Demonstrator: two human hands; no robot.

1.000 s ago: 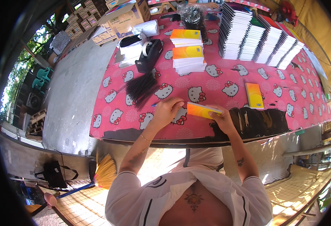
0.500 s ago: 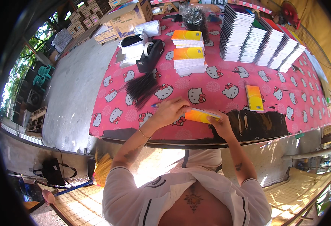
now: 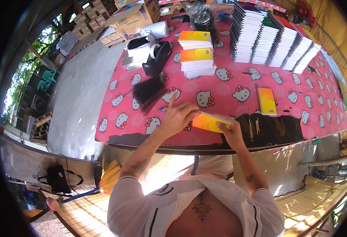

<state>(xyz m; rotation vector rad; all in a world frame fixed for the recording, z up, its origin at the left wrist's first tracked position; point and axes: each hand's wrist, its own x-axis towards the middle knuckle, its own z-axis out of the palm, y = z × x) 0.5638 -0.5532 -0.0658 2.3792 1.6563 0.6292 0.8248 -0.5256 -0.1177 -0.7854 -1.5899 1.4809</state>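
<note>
A small yellow-orange notebook is held just above the table's near edge, its long bound edge facing away from me. My right hand grips its right end, thumb on the cover and fingers behind. At the other end, my left hand pinches the far left corner, with the index finger raised; whether a coil is between the fingertips is hidden. Just beyond the left hand lies a blue pen, and farther off a heap of black spiral coils. A finished-looking spiral notebook rests to the right.
Two stacks of small yellow notebooks stand mid-table, beside a black tape dispenser. Tall stacks of spiral notebooks fill the far right. A clear bag of black coils and a cardboard box are farther back. Torn black patches mark the pink tablecloth.
My left index finger has lifted away from the notebook. The notebook's cover has tipped to show more of its face, while both hands stay at its ends.
</note>
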